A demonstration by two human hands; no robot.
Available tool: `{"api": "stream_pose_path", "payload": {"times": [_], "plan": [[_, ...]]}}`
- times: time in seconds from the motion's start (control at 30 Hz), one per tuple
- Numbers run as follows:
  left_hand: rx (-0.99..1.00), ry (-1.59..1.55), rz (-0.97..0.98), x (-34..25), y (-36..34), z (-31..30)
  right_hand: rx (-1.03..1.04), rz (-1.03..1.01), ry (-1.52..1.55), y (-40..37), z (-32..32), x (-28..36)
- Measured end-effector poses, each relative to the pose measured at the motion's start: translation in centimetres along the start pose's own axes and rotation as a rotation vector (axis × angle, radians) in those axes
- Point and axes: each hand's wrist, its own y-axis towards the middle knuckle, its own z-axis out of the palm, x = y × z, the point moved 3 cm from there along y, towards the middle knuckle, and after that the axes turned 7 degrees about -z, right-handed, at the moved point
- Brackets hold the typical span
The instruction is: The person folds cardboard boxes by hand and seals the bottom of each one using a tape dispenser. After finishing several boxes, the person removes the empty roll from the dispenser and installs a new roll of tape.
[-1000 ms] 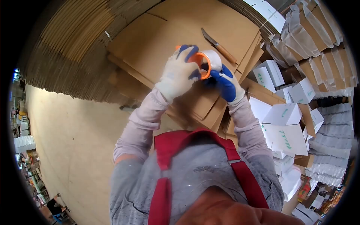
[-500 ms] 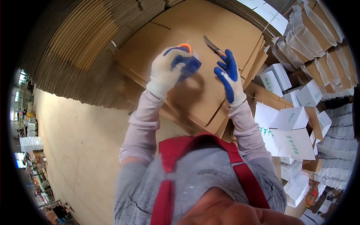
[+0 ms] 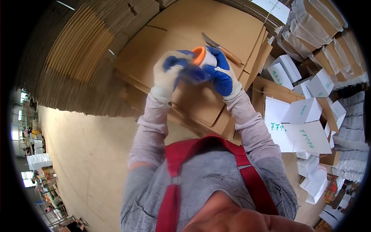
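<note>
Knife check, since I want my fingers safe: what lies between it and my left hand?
In the head view, the orange-cored roll and the right hand's blue-coated fingers lie between the left hand and the knife.

1 head cam, looking fwd + down

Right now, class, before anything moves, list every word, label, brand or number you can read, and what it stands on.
Opened white box: green characters on its panels, too small and blurred to quote.
Smaller white box above it: green characters, also unreadable.
White sheet or box at the top edge: faint green marks, unreadable.
No text elsewhere is readable.
</note>
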Motion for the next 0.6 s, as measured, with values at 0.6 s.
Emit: {"api": "stream_pose_path", "payload": {"times": [0.6], "plan": [[-0.524,-0.266,0.027,-3.0,3.4,-2.2,0.011,-0.080,-0.208,-1.6,1.1,-0.8]]}}
